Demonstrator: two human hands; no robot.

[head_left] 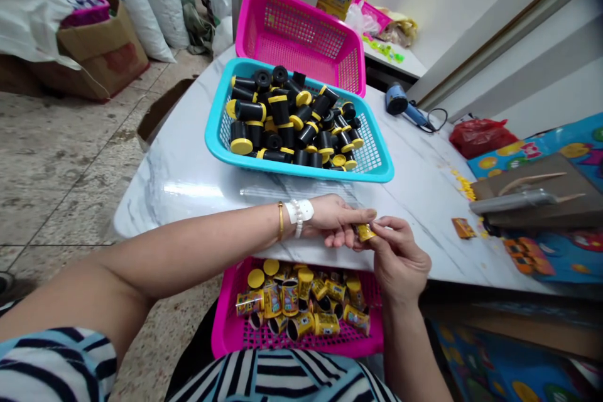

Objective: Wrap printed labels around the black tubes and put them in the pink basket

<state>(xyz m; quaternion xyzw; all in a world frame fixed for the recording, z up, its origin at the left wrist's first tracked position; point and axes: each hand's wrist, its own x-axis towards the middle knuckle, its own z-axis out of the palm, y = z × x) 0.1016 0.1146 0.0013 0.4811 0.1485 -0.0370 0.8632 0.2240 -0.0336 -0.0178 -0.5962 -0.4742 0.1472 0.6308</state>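
Observation:
My left hand and my right hand meet over the front edge of the marble table, both pinching one small yellow-labelled piece between their fingertips. Just beyond them stands a turquoise basket full of several black tubes with yellow caps. On my lap, below the hands, lies a pink basket with several tubes wrapped in yellow printed labels.
A second pink basket stands empty behind the turquoise one. A blue tool with a cord, a red bag, yellow scraps, a label sheet and a brown board lie to the right. Boxes and sacks sit on the floor at left.

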